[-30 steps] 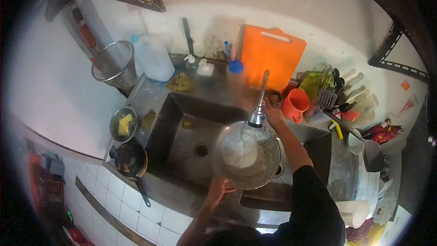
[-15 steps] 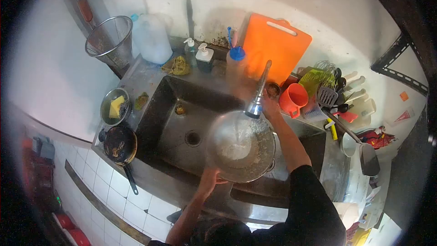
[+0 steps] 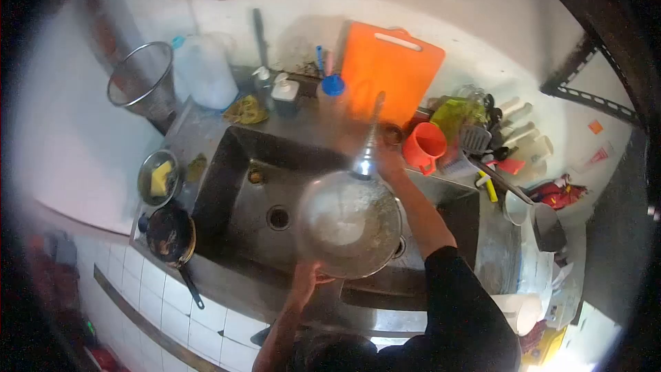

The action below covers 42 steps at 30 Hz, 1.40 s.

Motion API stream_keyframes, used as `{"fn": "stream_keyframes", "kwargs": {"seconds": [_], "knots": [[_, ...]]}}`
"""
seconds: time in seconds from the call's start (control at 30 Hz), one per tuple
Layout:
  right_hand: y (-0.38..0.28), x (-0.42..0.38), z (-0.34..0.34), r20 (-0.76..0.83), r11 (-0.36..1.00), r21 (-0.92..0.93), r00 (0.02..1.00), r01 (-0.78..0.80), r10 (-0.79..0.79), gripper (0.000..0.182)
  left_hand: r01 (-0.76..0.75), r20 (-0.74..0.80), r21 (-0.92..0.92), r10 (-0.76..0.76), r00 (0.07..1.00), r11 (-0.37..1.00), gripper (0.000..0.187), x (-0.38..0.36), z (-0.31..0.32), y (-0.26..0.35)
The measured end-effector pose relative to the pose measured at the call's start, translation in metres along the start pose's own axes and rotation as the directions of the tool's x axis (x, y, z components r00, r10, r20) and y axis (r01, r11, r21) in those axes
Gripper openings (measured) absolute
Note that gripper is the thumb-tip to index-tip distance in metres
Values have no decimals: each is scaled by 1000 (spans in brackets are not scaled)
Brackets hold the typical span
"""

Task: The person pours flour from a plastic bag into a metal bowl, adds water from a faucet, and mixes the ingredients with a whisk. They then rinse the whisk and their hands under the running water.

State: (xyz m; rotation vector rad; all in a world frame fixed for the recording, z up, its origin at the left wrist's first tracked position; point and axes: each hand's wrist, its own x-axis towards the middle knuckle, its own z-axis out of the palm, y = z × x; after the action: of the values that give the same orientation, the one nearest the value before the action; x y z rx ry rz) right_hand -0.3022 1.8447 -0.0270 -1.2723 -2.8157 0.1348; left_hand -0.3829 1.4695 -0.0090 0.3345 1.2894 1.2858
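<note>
A wide round metal bowl is over the double sink, beneath the tap. Whitish, cloudy water shows inside it, and pale residue clings to its inner wall. My left hand grips the near-left rim, with the fingers partly under the bowl. My right hand is up beside the tap's nozzle, at the far-right side of the bowl. Its fingers are blurred and partly hidden behind the tap, so what they hold cannot be made out.
Left of the sink are a dark frying pan and a small bowl with a yellow sponge. Behind stand soap bottles, a jug and an orange cutting board. A red mug and utensils stand at right.
The whole view has shifted, so things appear farther left. Both hands stay at about the same places around the bowl and tap.
</note>
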Motion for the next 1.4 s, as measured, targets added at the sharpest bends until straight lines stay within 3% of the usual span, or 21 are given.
{"fn": "stream_keyframes", "kwargs": {"seconds": [0.07, 0.13, 0.17, 0.23, 0.37, 0.43, 0.5, 0.57, 0.67, 0.77, 0.83, 0.97, 1.03, 1.13, 1.17, 1.23, 1.27, 1.33, 1.4], "knots": [[-1, -1, -2, 44, 999, -1, 998, -37, 37, 47, -13, 26, 10, 12, 1000, 1000, 50, 4, -2, -3], [-1, 1, 6, -148, 996, 85, 988, -23, 36, 38, -22, -11, 3, 22, 1000, 1000, 50, -3, 7, 5], [1, 1, 8, -150, 996, 85, 988, -31, 44, 38, -37, -64, -10, 36, 997, 999, 50, -6, 10, 8], [3, 1, 11, -82, 1000, 12, 997, -7, 8, 38, -38, -43, -23, 37, 998, 999, 48, -4, 8, 9], [6, 4, 25, -136, 998, -2, 989, -56, 55, 39, -10, -27, -17, 9, 1000, 1000, 42, 3, -2, -7], [3, 1, 17, -27, 997, 28, 997, -73, 74, 40, -17, -34, -30, 16, 999, 999, 42, 1, 1, -3], [2, 1, 15, -32, 999, 14, 998, -51, 51, 40, -24, -42, -44, 22, 999, 999, 41, -1, 1, -5], [4, 3, 18, -35, 1000, 0, 999, -28, 28, 40, -121, 16, -5, 121, 992, 993, 41, -1, -4, -12], [5, 5, 17, -40, 998, 54, 999, -25, 28, 40, -22, 11, -16, 22, 1000, 1000, 42, 6, -8, -14], [-4, -4, 2, -36, 985, 166, 997, -56, 63, 41, -28, 11, -22, 28, 1000, 999, 45, 2, -4, -7], [-12, -10, -11, -44, 999, 17, 998, -48, 49, 41, -26, -30, -26, 26, 999, 999, 46, -2, 5, 5], [-8, -10, -4, -153, 999, -26, 988, 21, -25, 43, 4, -28, -48, -6, 1000, 999, 46, 0, -3, -8], [-18, -13, -27, 43, 991, 92, 995, -96, 93, 45, 6, -56, -36, -8, 998, 999, 46, -6, 9, 10], [-11, -3, -4, 96, 989, 63, 987, -132, 126, 45, 11, -79, -35, -14, 997, 999, 45, -3, 6, 8], [-7, -2, 5, 99, 990, 63, 988, -128, 121, 45, 19, -74, -51, -22, 997, 999, 44, -2, 3, 3], [-5, -2, 12, -41, 945, 290, 984, -152, 171, 45, 19, -96, -54, -24, 995, 998, 44, -5, 10, 12], [-2, -3, 14, -39, 945, 290, 985, -151, 169, 45, 18, -116, -54, -24, 993, 998, 44, -7, 12, 15], [-7, -8, -3, -19, 1000, 15, 1000, 9, -9, 46, 14, -44, -63, -17, 999, 998, 45, 2, 1, 2], [0, -2, 9, -35, 996, -64, 998, 57, -59, 48, 9, 26, -73, -7, 1000, 997, 45, 9, -7, -11]]}}
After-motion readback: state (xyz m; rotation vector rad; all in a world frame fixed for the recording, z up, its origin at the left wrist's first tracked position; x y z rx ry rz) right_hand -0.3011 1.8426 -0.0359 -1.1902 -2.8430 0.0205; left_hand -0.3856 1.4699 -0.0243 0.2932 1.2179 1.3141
